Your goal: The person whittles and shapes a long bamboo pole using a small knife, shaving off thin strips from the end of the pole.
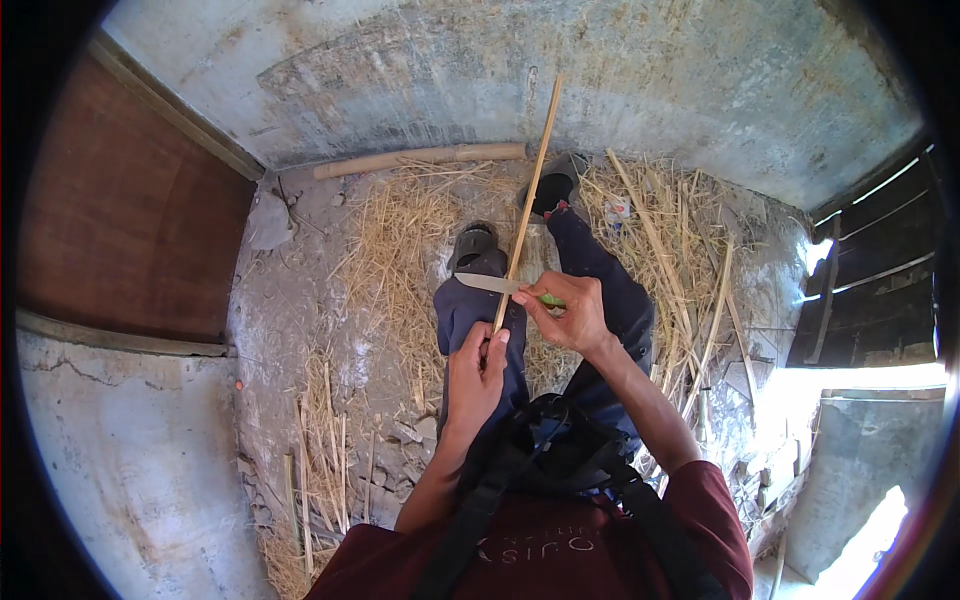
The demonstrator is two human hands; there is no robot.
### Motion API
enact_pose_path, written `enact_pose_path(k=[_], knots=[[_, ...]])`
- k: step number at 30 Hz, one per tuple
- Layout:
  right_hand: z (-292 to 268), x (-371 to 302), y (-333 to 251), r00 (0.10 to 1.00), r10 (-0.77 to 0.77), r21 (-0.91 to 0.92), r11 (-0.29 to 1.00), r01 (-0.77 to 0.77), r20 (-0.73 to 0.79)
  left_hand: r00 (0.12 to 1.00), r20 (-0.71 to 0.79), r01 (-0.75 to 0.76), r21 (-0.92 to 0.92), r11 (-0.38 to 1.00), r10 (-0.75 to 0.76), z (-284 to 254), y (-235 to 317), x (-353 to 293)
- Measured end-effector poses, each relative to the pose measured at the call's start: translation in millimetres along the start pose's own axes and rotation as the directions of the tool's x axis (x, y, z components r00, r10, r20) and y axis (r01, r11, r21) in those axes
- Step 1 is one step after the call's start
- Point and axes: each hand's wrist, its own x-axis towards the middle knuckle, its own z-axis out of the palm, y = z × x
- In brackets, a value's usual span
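Observation:
A long, thin bamboo strip (536, 180) slants away from me, its far end up against the view of the wall. My left hand (476, 378) is closed around the strip's near end, above my left thigh. In my right hand (570, 312) is a knife with a green handle (549, 299), gripped in closed fingers. The knife's blade (487, 283) points left and crosses the strip just beyond my left hand. My right thumb lies close by the strip; whether it presses on it I cannot tell.
Pale shavings (395, 250) litter the floor around my shoes. Several bamboo strips (715, 310) lie at the right, others (305, 480) at the lower left. A bamboo pole (420, 160) rests along the stained wall (640, 80). Brown boarding (130, 210) stands left, dark slats (870, 280) right.

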Motion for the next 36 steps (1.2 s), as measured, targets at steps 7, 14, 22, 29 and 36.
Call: enact_pose_path(k=[7, 14, 22, 29, 36], knots=[[-1.5, 14.4, 17.0, 0.996, -0.030, 0.008, 0.999, 0.031, -0.084, 0.999, -0.013, -0.033, 0.032, 0.999, 0.033, 0.1, -8.1, 1.5], [-25.2, 48.1, 61.9, 0.971, 0.103, -0.030, 0.993, -0.112, -0.216, 0.999, -0.020, -0.030, 0.098, 0.995, 0.032, 1.2, -5.9, -7.2], [-20.5, 43.8, 38.8, 0.994, 0.040, -0.026, 0.999, -0.043, -0.098, 0.999, -0.034, 0.007, -0.025, 1.000, -0.008, -12.4, 5.3, -15.3], [-4.2, -4.9, -17.1, 0.992, -0.074, 0.060, 0.996, 0.069, 0.102, 0.999, -0.036, -0.009, 0.222, 0.975, 0.017, -12.8, 12.3, -30.2], [2.6, -27.3, -18.3, 0.994, -0.044, 0.013, 0.999, 0.043, 0.103, 0.999, -0.015, -0.039, 0.185, 0.982, 0.043, 0.5, 11.3, -25.2]])
